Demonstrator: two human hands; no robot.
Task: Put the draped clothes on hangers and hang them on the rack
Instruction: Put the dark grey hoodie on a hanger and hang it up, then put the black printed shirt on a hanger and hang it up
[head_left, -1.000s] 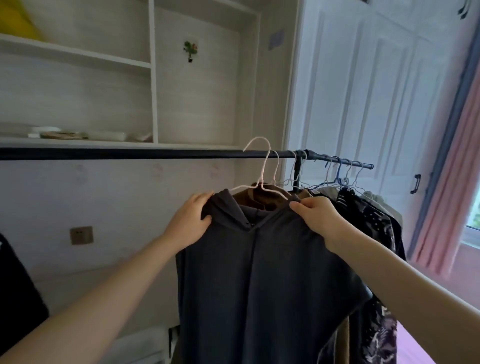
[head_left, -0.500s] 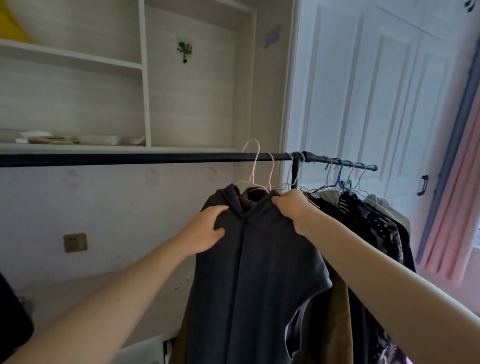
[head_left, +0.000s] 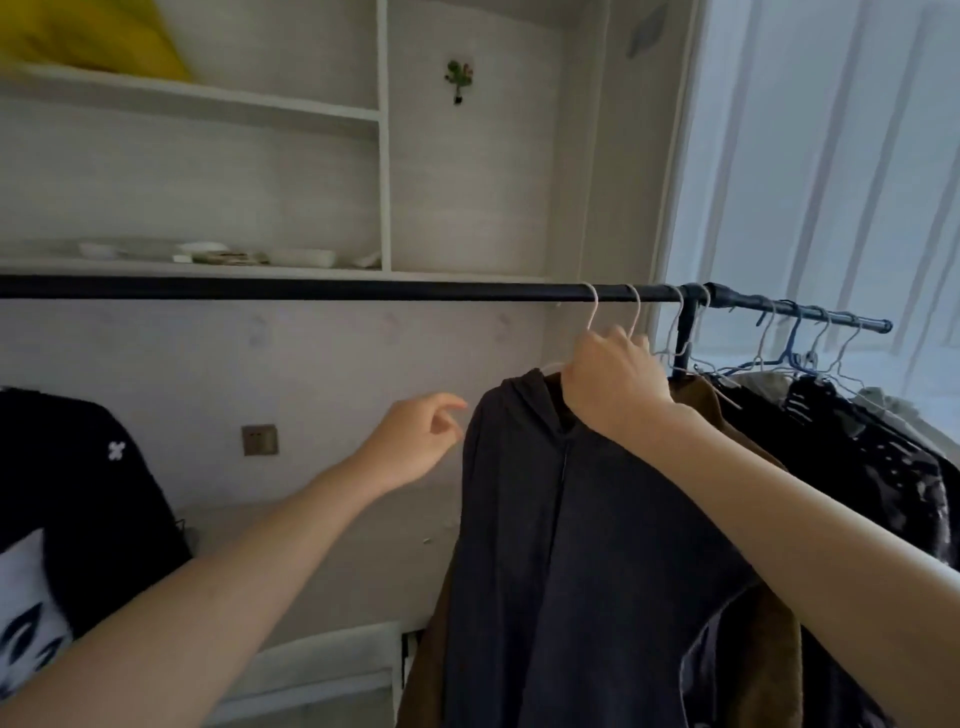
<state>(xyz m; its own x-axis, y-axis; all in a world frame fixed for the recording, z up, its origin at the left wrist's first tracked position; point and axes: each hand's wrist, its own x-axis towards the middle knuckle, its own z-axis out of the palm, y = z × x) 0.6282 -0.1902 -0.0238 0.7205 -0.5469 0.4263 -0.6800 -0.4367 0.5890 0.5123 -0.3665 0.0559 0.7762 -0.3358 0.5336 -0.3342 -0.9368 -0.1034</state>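
My left hand (head_left: 415, 441) has released the grey hoodie (head_left: 571, 545) — fingers loose, empty. My right hand (head_left: 615, 384) grips its collar at the white hanger (head_left: 592, 312), now hooked on the rack rail (head_left: 311, 289) — hang step effectively complete.

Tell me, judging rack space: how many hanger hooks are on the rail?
8 hooks: four white left of the rail's joint, above the right hand gripping a hanger; four right of it, one blue. More may be hidden.
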